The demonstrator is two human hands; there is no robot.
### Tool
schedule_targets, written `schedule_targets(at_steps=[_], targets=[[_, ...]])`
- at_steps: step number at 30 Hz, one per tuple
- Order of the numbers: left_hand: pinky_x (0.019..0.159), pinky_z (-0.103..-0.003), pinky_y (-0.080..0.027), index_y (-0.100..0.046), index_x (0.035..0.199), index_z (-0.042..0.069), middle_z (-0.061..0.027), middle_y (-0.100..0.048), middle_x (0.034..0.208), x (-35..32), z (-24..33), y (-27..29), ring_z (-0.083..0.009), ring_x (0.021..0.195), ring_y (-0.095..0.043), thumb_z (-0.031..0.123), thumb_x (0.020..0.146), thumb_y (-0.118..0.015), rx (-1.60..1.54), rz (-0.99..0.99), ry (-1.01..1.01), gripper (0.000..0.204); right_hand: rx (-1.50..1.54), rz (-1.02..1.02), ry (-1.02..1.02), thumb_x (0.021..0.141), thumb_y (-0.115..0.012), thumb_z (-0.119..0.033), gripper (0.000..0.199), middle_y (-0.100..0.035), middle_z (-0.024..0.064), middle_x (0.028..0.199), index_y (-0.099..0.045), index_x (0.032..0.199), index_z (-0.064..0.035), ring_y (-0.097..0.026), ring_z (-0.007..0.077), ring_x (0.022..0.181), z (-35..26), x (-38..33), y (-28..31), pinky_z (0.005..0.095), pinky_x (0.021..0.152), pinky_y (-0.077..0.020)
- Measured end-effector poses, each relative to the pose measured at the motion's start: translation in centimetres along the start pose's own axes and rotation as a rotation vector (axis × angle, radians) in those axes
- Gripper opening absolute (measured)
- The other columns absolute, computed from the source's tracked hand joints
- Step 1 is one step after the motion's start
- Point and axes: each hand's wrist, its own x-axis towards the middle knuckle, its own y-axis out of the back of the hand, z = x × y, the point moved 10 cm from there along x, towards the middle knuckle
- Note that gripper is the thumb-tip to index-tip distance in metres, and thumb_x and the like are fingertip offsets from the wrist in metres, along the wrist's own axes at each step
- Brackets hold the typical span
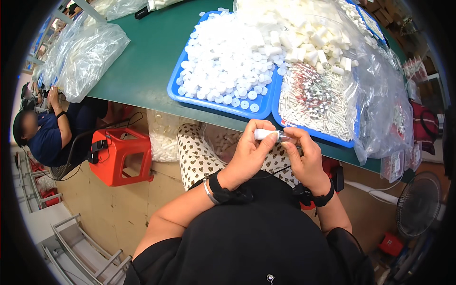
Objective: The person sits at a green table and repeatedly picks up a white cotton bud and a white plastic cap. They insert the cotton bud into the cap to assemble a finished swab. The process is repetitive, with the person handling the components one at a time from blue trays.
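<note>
My left hand [251, 148] is closed around a small white cylinder [260, 134], held level above my lap, just off the table's front edge. My right hand [306, 156] pinches a small clear piece [283, 138] at the cylinder's right end. Whether the two pieces are joined cannot be seen behind the fingers. Past my hands, a blue tray [190, 98] is heaped with white, translucent round discs [223, 61]. To its right, another blue tray [332, 138] holds many thin white sticks [304, 107], some with red or green parts. White cylinders [318, 42] are piled behind the sticks.
Clear plastic bags [384, 118] hang over the green table's [137, 71] right side; another bag [97, 59] lies at its left end. A red stool [121, 154] and a seated person [50, 133] are at left. A fan [418, 204] stands at right.
</note>
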Motion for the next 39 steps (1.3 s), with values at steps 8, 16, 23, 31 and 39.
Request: schedule_targets(at_steps=[8,16,23,31,39], targets=[[0.110,-0.036,-0.039,-0.044,0.138,0.003,-0.0123,-0.047,0.145,-1.1,-0.4,-2.9,-0.0185,0.133,-0.045,0.006,0.096,-0.059,-0.021,-0.225,-0.005,0.045,0.119,-0.117,0.063,0.087,-0.055,0.009,0.021,-0.065,0.0167,0.095,-0.057,0.106,0.0009,-0.067,0.0337,0.080,-0.6,-0.3,-1.7,0.0377,0.070,-0.0521],[0.113,-0.038,-0.036,-0.040,0.144,0.001,-0.0124,-0.041,0.151,0.1,-0.4,-2.6,-0.0230,0.136,-0.043,0.015,0.101,-0.047,-0.276,-0.205,0.137,0.046,0.073,-0.040,0.062,0.091,-0.061,0.000,0.027,-0.062,0.0168,0.099,-0.051,0.117,-0.0008,-0.065,0.0376,0.086,-0.1,0.1,-2.5,0.0406,0.073,-0.0514],[0.113,-0.039,-0.034,-0.036,0.148,0.001,-0.0109,-0.041,0.150,-0.1,-1.8,-2.3,-0.0229,0.135,-0.043,0.031,0.105,-0.033,-0.302,-0.183,0.189,0.052,-0.109,-0.060,0.219,0.093,-0.062,-0.004,0.026,-0.061,0.0180,0.100,-0.049,0.115,-0.0004,-0.064,0.0390,0.086,-0.5,-0.1,-2.6,0.0432,0.069,-0.0516],[0.114,-0.038,-0.033,-0.035,0.148,0.001,-0.0105,-0.041,0.150,0.2,-1.7,-1.7,-0.0217,0.136,-0.042,0.034,0.106,-0.029,-0.294,-0.150,0.229,0.054,-0.108,-0.030,0.154,0.092,-0.062,-0.005,0.026,-0.062,0.0181,0.098,-0.049,0.115,-0.0005,-0.064,0.0385,0.081,-0.4,0.7,-3.2,0.0430,0.068,-0.0520],[0.116,-0.039,-0.032,-0.034,0.150,0.006,-0.0094,-0.036,0.155,-0.3,-1.9,-2.1,-0.0212,0.138,-0.039,0.034,0.105,-0.038,-0.552,-0.193,0.303,0.053,-0.250,-0.007,0.296,0.088,-0.067,-0.008,0.020,-0.063,0.0139,0.087,-0.058,0.104,-0.0016,-0.064,0.0333,0.074,-1.9,1.3,-2.1,0.0392,0.062,-0.0509]])
